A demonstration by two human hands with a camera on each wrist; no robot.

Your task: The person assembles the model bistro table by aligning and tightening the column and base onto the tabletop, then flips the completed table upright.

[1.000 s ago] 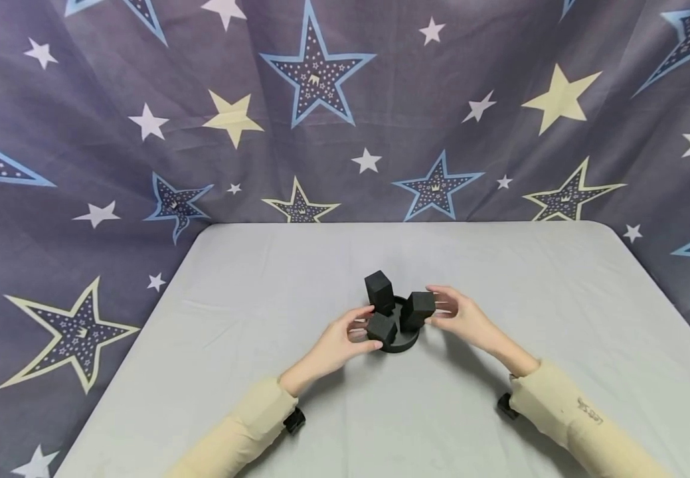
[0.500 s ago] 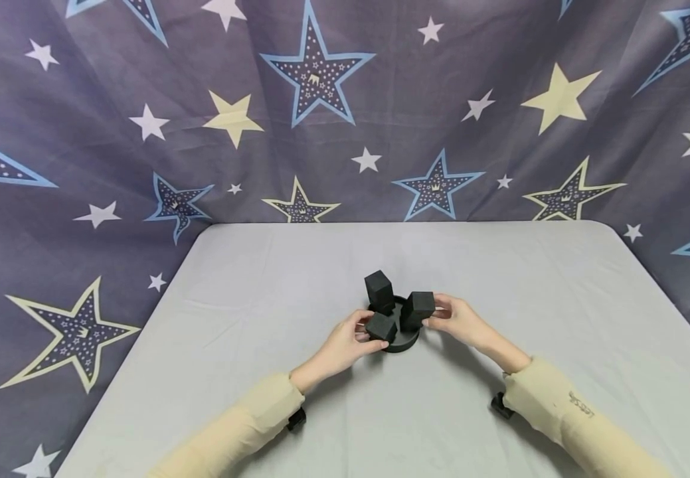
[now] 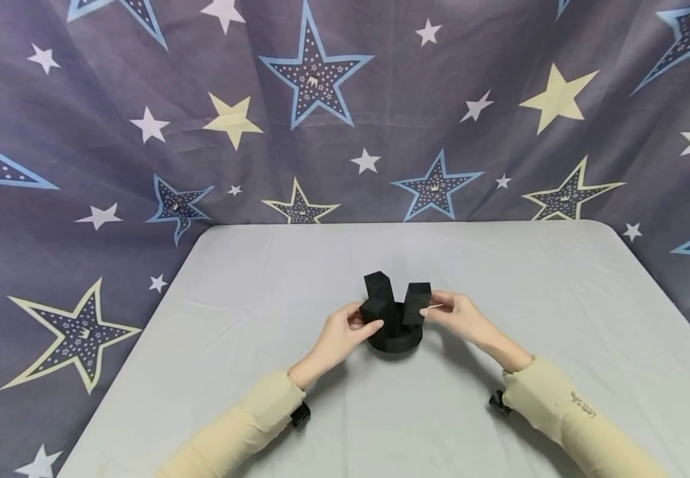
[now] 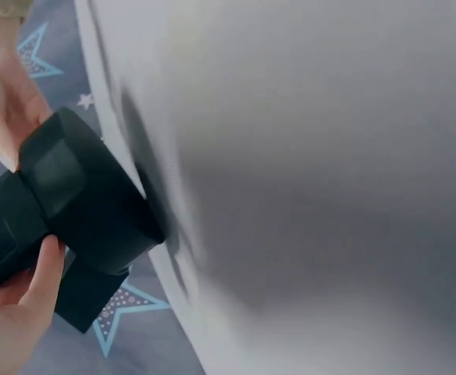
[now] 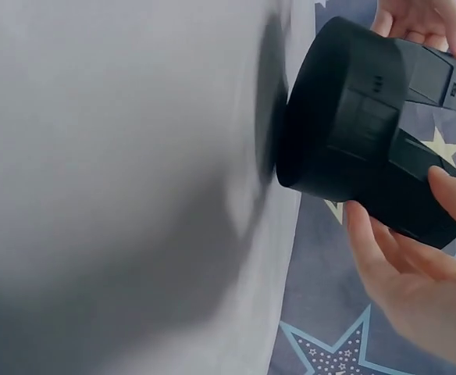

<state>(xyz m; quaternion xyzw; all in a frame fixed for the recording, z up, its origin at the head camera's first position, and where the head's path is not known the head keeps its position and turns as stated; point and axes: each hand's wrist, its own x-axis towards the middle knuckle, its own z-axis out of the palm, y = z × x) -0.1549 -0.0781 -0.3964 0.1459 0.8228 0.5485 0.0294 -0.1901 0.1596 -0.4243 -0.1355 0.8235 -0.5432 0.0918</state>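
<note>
A black stand-like object with a round, cup-like base [image 3: 395,344] and three thick block-shaped prongs is between my hands. One prong [image 3: 379,284] rises at the back left, one [image 3: 373,311] at the front left and one [image 3: 418,300] at the right. My left hand [image 3: 334,344] grips the front-left prong, thumb in front and fingers behind. My right hand [image 3: 463,324] pinches the right prong between thumb and fingers. In the right wrist view the base [image 5: 337,117] is close over the table, its shadow beside it. The left wrist view shows the smooth base wall [image 4: 95,203].
A white cloth-covered table [image 3: 273,279] lies under the hands and extends around the object. Behind and beside it hangs a grey curtain [image 3: 333,153] with printed stars. A small black device [image 3: 300,415] is on the left wrist, another [image 3: 499,403] on the right.
The black object has tipped back, so its front wall and the faces of the prongs show more. Both hands have closed in on the prongs, and the left thumb has moved up.
</note>
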